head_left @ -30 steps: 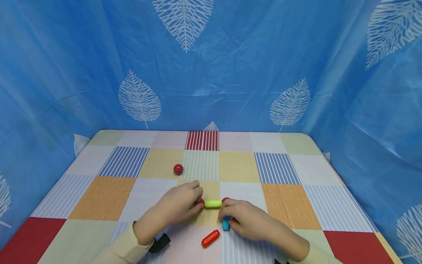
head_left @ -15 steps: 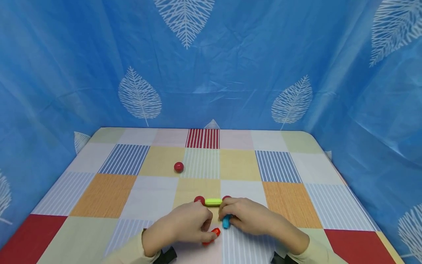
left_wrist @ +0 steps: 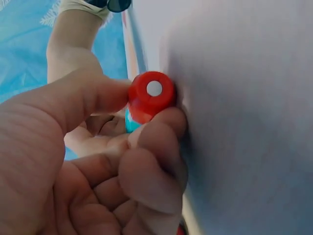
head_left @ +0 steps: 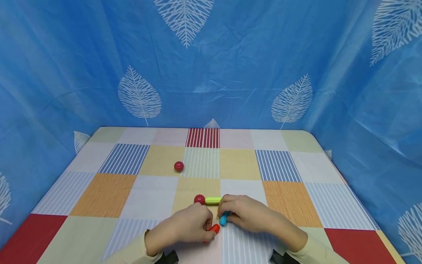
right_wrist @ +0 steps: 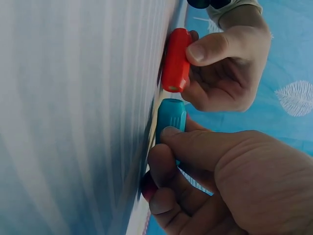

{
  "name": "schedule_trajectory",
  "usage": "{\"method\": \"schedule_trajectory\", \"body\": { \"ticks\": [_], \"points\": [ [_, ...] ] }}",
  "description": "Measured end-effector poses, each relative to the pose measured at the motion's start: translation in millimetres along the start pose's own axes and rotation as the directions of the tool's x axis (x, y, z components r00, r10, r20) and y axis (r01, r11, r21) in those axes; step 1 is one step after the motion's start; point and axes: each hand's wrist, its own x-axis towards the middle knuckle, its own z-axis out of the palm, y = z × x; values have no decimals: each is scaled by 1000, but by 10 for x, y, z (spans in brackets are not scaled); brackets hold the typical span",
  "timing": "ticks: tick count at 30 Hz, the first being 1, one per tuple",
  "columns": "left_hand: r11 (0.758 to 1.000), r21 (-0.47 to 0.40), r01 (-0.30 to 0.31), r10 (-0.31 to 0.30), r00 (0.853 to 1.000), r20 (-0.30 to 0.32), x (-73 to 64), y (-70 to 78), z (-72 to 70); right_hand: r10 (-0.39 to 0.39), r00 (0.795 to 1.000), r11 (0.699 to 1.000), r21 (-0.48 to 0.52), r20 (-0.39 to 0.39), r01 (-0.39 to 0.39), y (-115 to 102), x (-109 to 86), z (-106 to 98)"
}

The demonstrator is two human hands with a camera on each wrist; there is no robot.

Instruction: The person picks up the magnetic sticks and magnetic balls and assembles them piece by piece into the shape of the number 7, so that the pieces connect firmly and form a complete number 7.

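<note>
My left hand [head_left: 191,222] pinches a red magnetic stick [left_wrist: 139,105] between thumb and fingers, low over the tablecloth. A round silvery-white spot shows on the stick's end. My right hand [head_left: 247,213] pinches a teal-blue magnetic stick [right_wrist: 171,116] in the same way. In the right wrist view the red and blue sticks point end to end, with a small gap. Just beyond the hands lies a lime-green stick [head_left: 212,201], a red ball [head_left: 199,199] at its left end. My right hand covers its right end; a dark red ball [right_wrist: 148,186] shows beside the fingers.
Another red ball [head_left: 178,167] lies alone farther back on the patchwork tablecloth [head_left: 151,194]. A blue curtain [head_left: 211,66] with white leaf prints hangs behind the table and along both sides.
My left hand has left the ball at the green stick's left end, come nearer me, and taken hold of the red stick. The red and blue sticks have moved closer together.
</note>
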Motion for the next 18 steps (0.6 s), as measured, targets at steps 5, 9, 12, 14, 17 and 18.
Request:
{"method": "schedule_trajectory", "body": {
  "ticks": [5,9,12,14,17,18],
  "points": [
    [999,-45,12,-13,1000,-27,5,12,3,20,1000,1000,-20,-19,-20,-8,26,0],
    [998,-55,31,-33,999,-37,12,16,5,25,999,999,-43,-34,-26,-10,45,-1],
    [997,-65,35,-38,998,-40,19,15,15,28,999,999,-40,-36,-29,-7,50,1],
    [995,-88,43,-46,998,-32,25,16,24,29,999,999,-37,-37,-30,-6,50,2],
    [993,-108,55,-57,998,-18,34,16,40,27,999,999,-33,-35,-28,-5,50,3],
    [992,-109,57,-59,998,-15,34,17,44,26,999,999,-34,-33,-27,-4,51,2]
  ]
}}
